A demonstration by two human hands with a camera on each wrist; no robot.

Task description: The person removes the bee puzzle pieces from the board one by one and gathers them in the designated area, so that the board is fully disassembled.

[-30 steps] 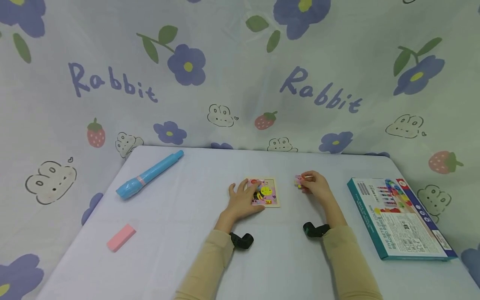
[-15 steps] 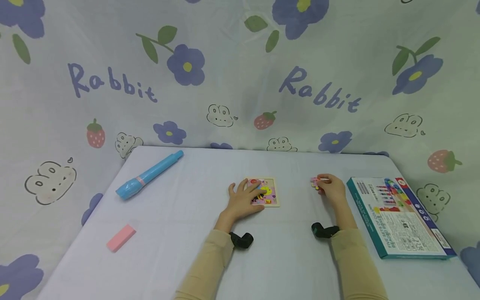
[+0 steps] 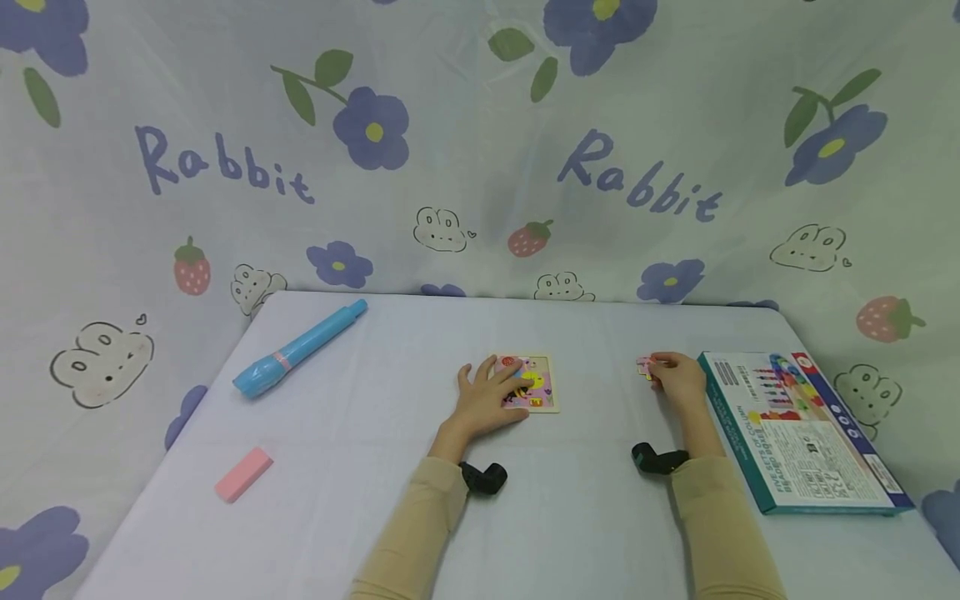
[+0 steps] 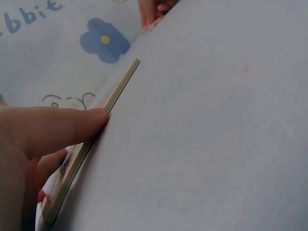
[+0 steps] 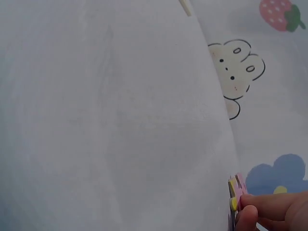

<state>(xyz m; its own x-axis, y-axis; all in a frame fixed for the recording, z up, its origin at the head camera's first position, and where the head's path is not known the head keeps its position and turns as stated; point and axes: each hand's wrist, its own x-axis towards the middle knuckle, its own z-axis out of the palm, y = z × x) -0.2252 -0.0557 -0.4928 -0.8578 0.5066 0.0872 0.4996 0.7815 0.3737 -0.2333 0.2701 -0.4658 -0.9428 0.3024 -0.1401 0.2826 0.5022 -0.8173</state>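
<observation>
A small square puzzle with a yellow bee picture and a pale wooden rim [image 3: 555, 392] lies flat in the middle of the table. My left hand [image 3: 483, 407] rests on its left part with fingers spread, covering some of the picture. In the left wrist view the thumb lies against the near edge of the puzzle [image 4: 72, 168]. To the right, my right hand [image 3: 681, 385] pinches a small pink and yellow puzzle piece [image 3: 644, 367] between thumb and fingertips. The right wrist view shows that piece [image 5: 239, 188] edge-on, partly hidden by the fingers.
A teal and white box [image 3: 810, 442] lies close to the right of my right hand. On the left are a blue torch-shaped object [image 3: 300, 350] and a pink block [image 3: 243, 475]. A printed cloth [image 3: 465, 125] hangs behind the white table.
My right hand has moved to the right with the puzzle piece, away from the puzzle and toward the box. My left hand stays in place on the puzzle.
</observation>
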